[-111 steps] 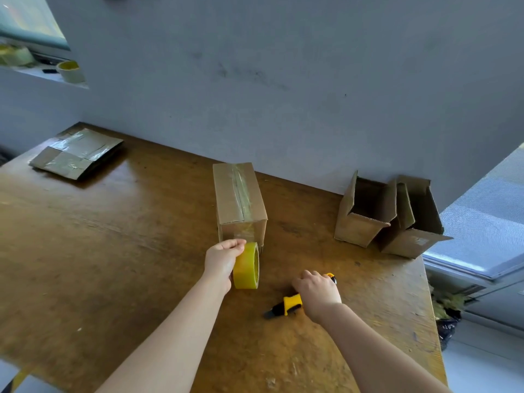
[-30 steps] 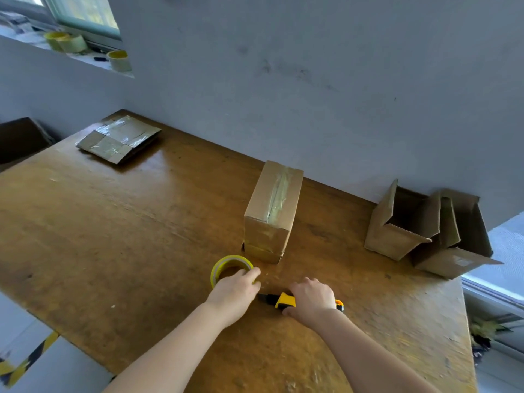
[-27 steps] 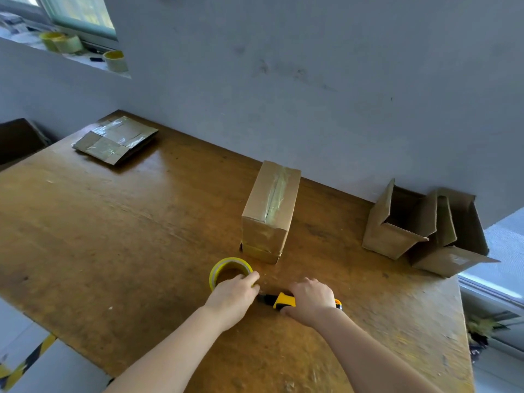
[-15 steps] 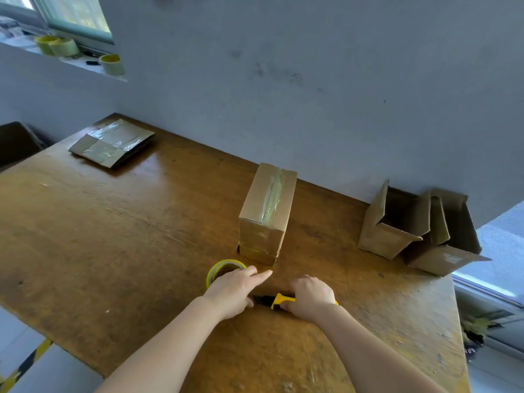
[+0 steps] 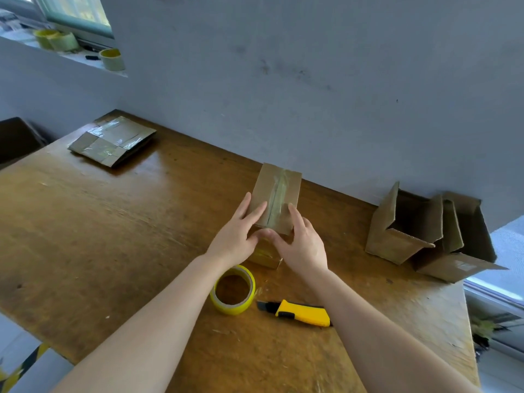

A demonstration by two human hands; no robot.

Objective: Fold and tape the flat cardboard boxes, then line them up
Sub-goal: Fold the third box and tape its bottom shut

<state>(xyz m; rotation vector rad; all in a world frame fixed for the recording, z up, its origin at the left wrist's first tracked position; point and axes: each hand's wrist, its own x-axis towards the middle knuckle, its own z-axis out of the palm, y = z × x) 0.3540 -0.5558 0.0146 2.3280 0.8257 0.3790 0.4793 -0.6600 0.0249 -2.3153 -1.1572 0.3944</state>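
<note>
- A person's left hand [image 5: 236, 239] and right hand [image 5: 302, 243] lie on a taped cardboard box [image 5: 279, 184], which stands on a wooden table [image 5: 113, 222] close to a grey wall [image 5: 312, 80].
- The left fingers [image 5: 251, 208] are straight and slightly spread. They lie flat on the box's top panel, left of its seam of clear tape [image 5: 276, 198].
- The right fingers [image 5: 293, 214] lie straight and close together on the other side of that seam.
- Both thumbs meet below the fingertips at the box's near top edge. How hard they press on the cardboard cannot be told.
- Behind the left wrist, toward the person, a yellow tape roll [image 5: 233, 290] lies flat on the table, touching neither hand.
- A yellow-and-black utility knife [image 5: 302, 312] lies just right of the roll, clear of all fingers. Its rear end is hidden by the right forearm.
- Well to the right of the right fingers, two open cardboard boxes [image 5: 397, 236] lie against the wall, touching each other, flaps unfolded.
- Far beyond the left fingertips, at the table's far-left corner, lies a stack of flat cardboard [image 5: 112, 140] crossed with glossy tape strips.
- Higher still on that side, spare tape rolls [image 5: 112, 58] sit on a window ledge [image 5: 71, 56].
</note>
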